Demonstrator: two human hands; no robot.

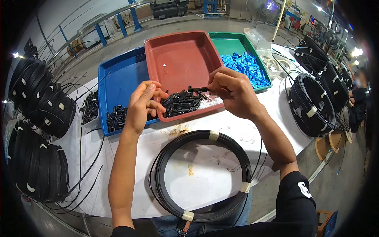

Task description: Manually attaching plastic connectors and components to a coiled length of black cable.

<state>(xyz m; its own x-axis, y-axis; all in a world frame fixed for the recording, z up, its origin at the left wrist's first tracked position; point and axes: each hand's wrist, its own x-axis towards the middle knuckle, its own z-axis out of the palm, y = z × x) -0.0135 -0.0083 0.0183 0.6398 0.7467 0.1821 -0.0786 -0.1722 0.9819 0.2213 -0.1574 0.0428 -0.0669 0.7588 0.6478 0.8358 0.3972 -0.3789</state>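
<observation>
My right hand (233,89) is closed in a pinch over the front of the red tray (179,51). Between its fingertips is a slim black piece (197,89), pointing left. Below lies a heap of small black parts (181,106), with white granules (211,102) beside it. Fingers loosely bent and apart, my left hand (143,103) hovers by the tray's left front corner with nothing visible in it. Between my forearms, a coil of black cable (161,175) bound with pale tape rests at the table's near edge.
Left of the red tray, a blue tray (122,75) holds short black pieces; a green tray (225,39) on the right contains blue connectors (244,69). Black cable coils (37,162) are piled at left, with more coils (310,104) at right. Loose cable ends stick out over the white tabletop (98,158).
</observation>
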